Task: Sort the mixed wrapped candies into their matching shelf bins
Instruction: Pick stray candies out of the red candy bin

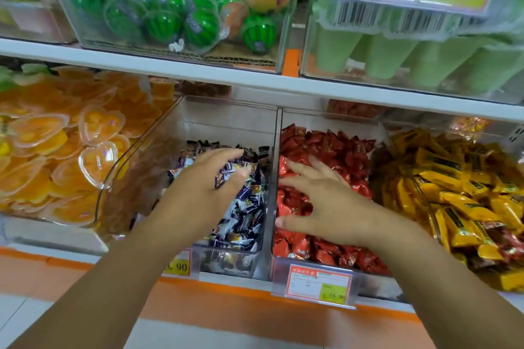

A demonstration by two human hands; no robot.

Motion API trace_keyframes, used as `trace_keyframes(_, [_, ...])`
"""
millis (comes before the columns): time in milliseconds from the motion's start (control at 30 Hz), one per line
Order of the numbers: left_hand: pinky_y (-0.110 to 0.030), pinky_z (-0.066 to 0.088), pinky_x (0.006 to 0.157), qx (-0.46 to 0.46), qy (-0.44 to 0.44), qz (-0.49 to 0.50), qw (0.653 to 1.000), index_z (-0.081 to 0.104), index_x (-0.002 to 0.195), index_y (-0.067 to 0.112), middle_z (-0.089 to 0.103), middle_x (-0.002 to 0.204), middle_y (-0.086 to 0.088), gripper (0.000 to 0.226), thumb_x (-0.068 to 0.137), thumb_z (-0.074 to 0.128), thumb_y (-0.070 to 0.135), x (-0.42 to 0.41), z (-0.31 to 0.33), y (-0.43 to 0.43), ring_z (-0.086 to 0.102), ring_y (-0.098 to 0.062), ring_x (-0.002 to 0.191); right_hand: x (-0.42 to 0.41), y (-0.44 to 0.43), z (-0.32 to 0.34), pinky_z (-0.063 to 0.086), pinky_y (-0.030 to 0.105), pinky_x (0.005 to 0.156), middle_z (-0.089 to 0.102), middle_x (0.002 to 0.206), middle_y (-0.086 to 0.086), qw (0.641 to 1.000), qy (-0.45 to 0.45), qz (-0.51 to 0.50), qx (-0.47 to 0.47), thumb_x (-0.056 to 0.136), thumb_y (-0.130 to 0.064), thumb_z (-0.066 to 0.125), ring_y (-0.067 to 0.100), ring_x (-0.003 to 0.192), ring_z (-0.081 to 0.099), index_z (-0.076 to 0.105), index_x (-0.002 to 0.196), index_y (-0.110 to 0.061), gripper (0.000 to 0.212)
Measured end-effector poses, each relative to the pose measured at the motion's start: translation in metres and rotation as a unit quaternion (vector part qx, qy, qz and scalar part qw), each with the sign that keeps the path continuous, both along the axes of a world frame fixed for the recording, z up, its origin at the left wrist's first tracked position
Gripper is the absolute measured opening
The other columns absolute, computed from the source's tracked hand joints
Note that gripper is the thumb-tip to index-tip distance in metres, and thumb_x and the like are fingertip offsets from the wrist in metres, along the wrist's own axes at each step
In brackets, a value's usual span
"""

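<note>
Two clear shelf bins stand side by side on the lower shelf. The left bin (226,116) holds dark blue and white wrapped candies (243,207). The right bin (334,119) is filled with red wrapped candies (326,147). My left hand (204,178) hovers over the blue candies with its fingers spread and slightly bent; nothing shows in its grip. My right hand (323,201) lies spread on top of the red candies, fingers straight, thumb at the bin's left wall.
To the right is a bin of yellow wrapped bars (459,195). On the left, a bin of orange heart-shaped jelly cups (56,144). The upper shelf (198,71) carries watermelon-shaped candies (164,22) and green tubes (397,56). Price tags (317,286) hang on the bin fronts.
</note>
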State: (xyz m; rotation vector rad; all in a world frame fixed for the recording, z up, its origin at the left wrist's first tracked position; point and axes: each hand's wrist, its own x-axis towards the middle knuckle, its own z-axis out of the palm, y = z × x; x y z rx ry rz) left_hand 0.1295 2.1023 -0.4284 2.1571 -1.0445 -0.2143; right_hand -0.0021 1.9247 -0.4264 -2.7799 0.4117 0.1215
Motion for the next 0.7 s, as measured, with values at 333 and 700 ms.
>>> trace_keyframes(333, [-0.024,0.016,0.113,0.041,0.026,-0.077,0.996,0.010,0.148,0.050,0.011,0.155,0.028,0.069,0.090,0.047,0.058,-0.032,-0.007,-0.021,0.014,0.005,0.141,-0.033,-0.034,0.011,0.006,0.048,0.120,-0.002,0.161,-0.006,0.978,0.136,-0.148,-0.056,0.084,-0.067,0.050,0.033,0.147,-0.005,0.020,0.145,-0.051,0.070])
trace_keyframes(700, [-0.016,0.015,0.105,0.073,0.041,-0.092,0.992,0.006,0.148,0.051,0.007,0.153,0.032,0.073,0.089,0.048,0.058,-0.028,0.001,-0.022,0.011,0.014,0.132,0.035,-0.017,-0.020,0.012,0.054,0.117,0.020,0.156,-0.001,0.994,0.007,-0.058,-0.088,0.096,-0.046,0.046,0.025,0.144,0.015,0.027,0.148,-0.030,0.057])
